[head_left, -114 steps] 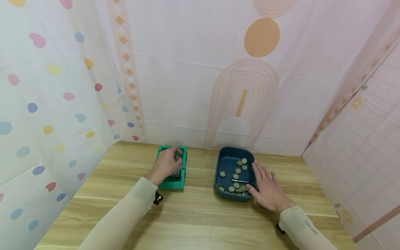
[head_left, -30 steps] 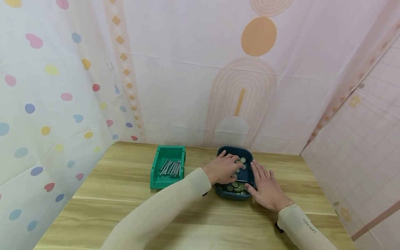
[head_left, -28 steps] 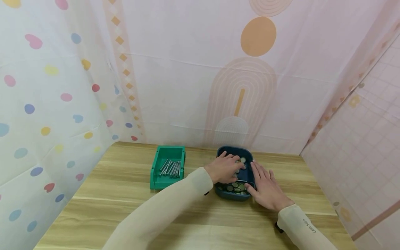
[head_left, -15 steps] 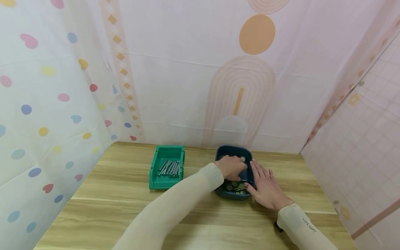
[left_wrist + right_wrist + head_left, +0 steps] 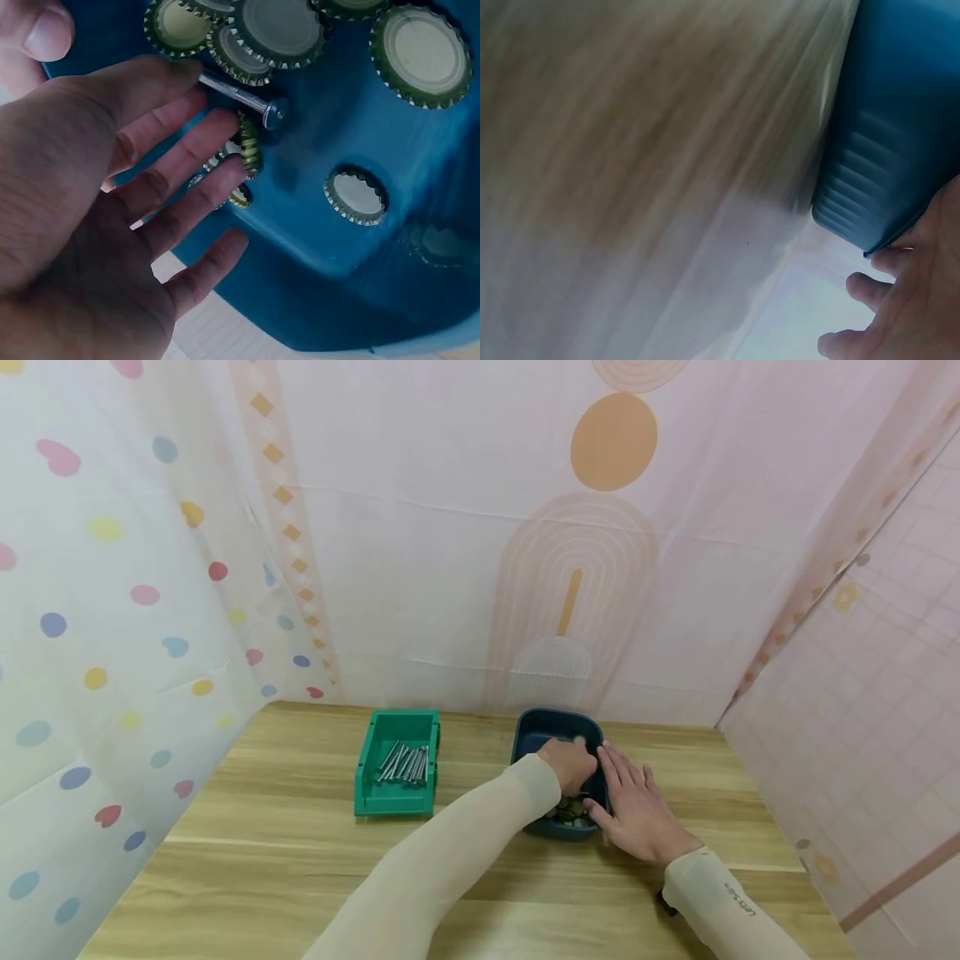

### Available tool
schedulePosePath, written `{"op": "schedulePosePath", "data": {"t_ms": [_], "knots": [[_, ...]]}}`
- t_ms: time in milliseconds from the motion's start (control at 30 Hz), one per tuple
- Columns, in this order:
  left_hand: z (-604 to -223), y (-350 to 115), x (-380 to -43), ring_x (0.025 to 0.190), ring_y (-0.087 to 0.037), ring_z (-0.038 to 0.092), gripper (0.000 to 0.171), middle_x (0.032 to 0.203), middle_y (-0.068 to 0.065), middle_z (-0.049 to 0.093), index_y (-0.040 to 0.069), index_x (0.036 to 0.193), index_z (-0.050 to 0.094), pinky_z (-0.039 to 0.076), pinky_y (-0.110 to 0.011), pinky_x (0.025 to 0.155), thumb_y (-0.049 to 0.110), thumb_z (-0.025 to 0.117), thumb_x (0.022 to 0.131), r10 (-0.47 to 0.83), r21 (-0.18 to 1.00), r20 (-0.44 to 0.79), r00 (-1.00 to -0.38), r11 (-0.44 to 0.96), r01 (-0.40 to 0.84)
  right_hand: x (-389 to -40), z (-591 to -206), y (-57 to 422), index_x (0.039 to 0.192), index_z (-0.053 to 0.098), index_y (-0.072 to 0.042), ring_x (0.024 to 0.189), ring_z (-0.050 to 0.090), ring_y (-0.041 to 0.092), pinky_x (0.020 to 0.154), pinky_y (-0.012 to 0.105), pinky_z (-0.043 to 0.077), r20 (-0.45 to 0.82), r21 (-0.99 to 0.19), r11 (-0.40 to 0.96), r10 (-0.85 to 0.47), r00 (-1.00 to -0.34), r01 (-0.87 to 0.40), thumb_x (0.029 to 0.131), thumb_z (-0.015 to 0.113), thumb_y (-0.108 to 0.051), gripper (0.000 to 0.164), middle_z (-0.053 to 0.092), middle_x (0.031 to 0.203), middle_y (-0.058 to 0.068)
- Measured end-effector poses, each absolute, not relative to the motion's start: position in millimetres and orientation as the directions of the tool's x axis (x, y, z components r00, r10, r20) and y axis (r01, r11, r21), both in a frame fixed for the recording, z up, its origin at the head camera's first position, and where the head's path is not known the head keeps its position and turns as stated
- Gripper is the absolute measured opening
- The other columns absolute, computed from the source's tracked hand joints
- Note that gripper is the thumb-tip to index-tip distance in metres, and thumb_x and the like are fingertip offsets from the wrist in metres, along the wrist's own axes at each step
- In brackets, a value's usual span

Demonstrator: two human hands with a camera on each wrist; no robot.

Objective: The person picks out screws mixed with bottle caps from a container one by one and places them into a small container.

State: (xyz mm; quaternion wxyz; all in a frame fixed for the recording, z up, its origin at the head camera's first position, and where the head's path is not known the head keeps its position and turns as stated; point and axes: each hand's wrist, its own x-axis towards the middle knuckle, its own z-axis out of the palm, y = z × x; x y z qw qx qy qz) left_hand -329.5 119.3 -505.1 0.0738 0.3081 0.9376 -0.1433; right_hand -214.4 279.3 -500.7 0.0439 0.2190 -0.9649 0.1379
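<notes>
A dark blue box point(image 5: 551, 717) holds several green-edged bottle caps point(image 5: 421, 56) and one silver bolt point(image 5: 251, 101). My left hand point(image 5: 570, 763) reaches down inside it. In the left wrist view, that hand's thumb and index finger pinch the bolt's threaded end, while its head points away from the fingers. The other left fingers spread loosely, close to some caps. My right hand point(image 5: 639, 814) rests against the box's right side, fingers straight along the rim and thumb lying over the edge. The right wrist view catches only part of this hand beside the box's outer wall.
To the left on the wooden table point(image 5: 247, 860) stands a green bin point(image 5: 396, 803) with several silver bolts point(image 5: 405, 765) in it. Patterned curtains point(image 5: 420, 568) hang close behind the table and at both sides.
My left hand has come from the green bin to the blue box, then moved right and deeper inside, to the bolt. The right hand has stayed at the box's side.
</notes>
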Motion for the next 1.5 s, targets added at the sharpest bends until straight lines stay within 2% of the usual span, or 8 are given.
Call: {"op": "schedulePosePath", "data": {"t_ms": [200, 400, 600, 767, 1033, 1267, 1500], "knots": [[-529.0, 118.9, -342.7, 0.118, -0.014, 0.083, 0.027, 0.133, 0.008, 0.086, 0.035, 0.139, 0.084, 0.063, -0.049, 0.120, 0.034, 0.079, 0.113, 0.553, -0.215, -0.215, -0.805, 0.777, 0.592, -214.3, -500.3, 277.8, 0.185, 0.021, -0.002, 0.178, 0.031, 0.050, 0.137, 0.085, 0.024, 0.154, -0.244, 0.868, -0.405, -0.901, -0.432, 0.121, 0.055, -0.053, 0.089, 0.020, 0.195, 0.021], [-550.0, 116.9, -356.9, 0.109, -0.013, 0.083, 0.022, 0.122, 0.007, 0.088, 0.034, 0.132, 0.086, 0.067, -0.047, 0.113, 0.032, 0.082, 0.111, 0.587, -0.215, -0.177, -0.790, 0.760, 0.613, -214.5, -499.6, 277.6, 0.185, 0.022, -0.001, 0.177, 0.031, 0.050, 0.137, 0.084, 0.024, 0.157, -0.245, 0.871, -0.399, -0.903, -0.427, 0.120, 0.058, -0.050, 0.090, 0.022, 0.195, 0.022], [-546.4, 112.9, -356.7, 0.108, -0.012, 0.081, 0.018, 0.122, 0.008, 0.087, 0.034, 0.127, 0.087, 0.067, -0.046, 0.112, 0.032, 0.085, 0.109, 0.607, -0.208, -0.195, -0.770, 0.742, 0.637, -213.9, -498.7, 277.2, 0.185, 0.022, 0.000, 0.177, 0.031, 0.051, 0.137, 0.085, 0.023, 0.151, -0.248, 0.869, -0.401, -0.903, -0.427, 0.120, 0.057, -0.052, 0.090, 0.022, 0.194, 0.023], [-531.8, 103.7, -345.8, 0.105, -0.010, 0.080, 0.012, 0.114, 0.010, 0.086, 0.034, 0.118, 0.087, 0.067, -0.046, 0.112, 0.027, 0.085, 0.109, 0.612, -0.166, -0.190, -0.768, 0.750, 0.640, -214.4, -499.3, 277.7, 0.185, 0.021, -0.001, 0.177, 0.031, 0.052, 0.137, 0.085, 0.023, 0.149, -0.244, 0.871, -0.402, -0.903, -0.427, 0.121, 0.056, -0.052, 0.090, 0.021, 0.195, 0.022], [-439.2, 84.9, -269.0, 0.123, -0.012, 0.080, 0.026, 0.132, 0.004, 0.086, 0.025, 0.140, 0.083, 0.063, -0.042, 0.120, 0.026, 0.077, 0.115, 0.589, -0.166, -0.202, -0.783, 0.767, 0.620, -214.0, -501.1, 278.8, 0.185, 0.021, 0.000, 0.176, 0.031, 0.052, 0.136, 0.086, 0.023, 0.151, -0.246, 0.866, -0.410, -0.899, -0.436, 0.121, 0.054, -0.054, 0.089, 0.021, 0.195, 0.022], [-428.4, 73.8, -255.1, 0.114, -0.012, 0.079, 0.029, 0.129, 0.000, 0.083, 0.018, 0.144, 0.078, 0.067, -0.031, 0.100, 0.023, 0.075, 0.116, 0.605, -0.019, -0.182, -0.776, 0.786, 0.617, -213.5, -501.2, 277.7, 0.185, 0.020, -0.001, 0.176, 0.031, 0.053, 0.136, 0.086, 0.024, 0.148, -0.240, 0.868, -0.410, -0.900, -0.435, 0.121, 0.054, -0.054, 0.090, 0.020, 0.195, 0.022], [-426.1, 65.7, -251.0, 0.125, -0.016, 0.078, 0.039, 0.144, -0.006, 0.080, 0.013, 0.154, 0.073, 0.065, -0.031, 0.105, 0.017, 0.075, 0.115, 0.582, 0.123, -0.145, -0.800, 0.813, 0.569, -212.5, -499.5, 277.2, 0.184, 0.021, 0.001, 0.175, 0.033, 0.053, 0.135, 0.087, 0.025, 0.147, -0.234, 0.871, -0.407, -0.902, -0.431, 0.121, 0.055, -0.052, 0.089, 0.022, 0.194, 0.024]]}}
